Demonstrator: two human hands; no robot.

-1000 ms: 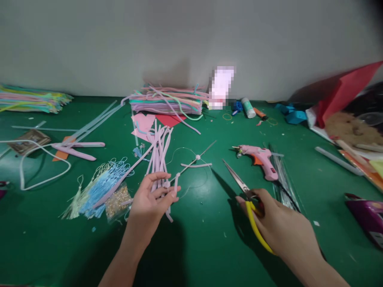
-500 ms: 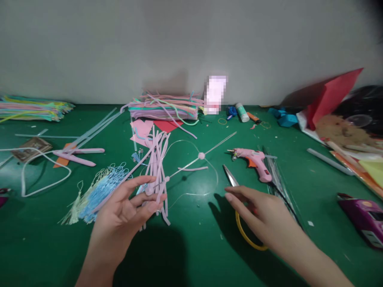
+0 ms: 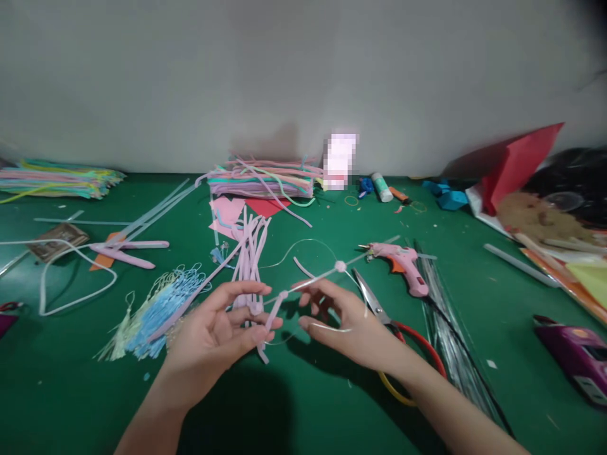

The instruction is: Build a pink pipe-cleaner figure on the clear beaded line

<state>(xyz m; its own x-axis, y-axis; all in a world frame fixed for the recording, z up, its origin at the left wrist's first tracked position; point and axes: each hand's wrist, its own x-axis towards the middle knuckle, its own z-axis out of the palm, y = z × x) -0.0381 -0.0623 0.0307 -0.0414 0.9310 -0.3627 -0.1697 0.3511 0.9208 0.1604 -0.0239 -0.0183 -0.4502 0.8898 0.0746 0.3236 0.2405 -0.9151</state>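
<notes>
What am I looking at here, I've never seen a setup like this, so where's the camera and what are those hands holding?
There's no machine: these are a person's bare hands. Every picture comes from one camera worn on their head, looking forward and down.

The left hand holds a thin wire with pale purple knots on it. The right hand is loosely open beside it; whether it touches the wire is unclear.

On the green table lie scissors, partly hidden by the right arm, a pink glue gun, tassels and, farther back, a bundle of colourful sticks.

The right forearm partly hides the scissors, and the left edge crops a pastel bundle.
</notes>
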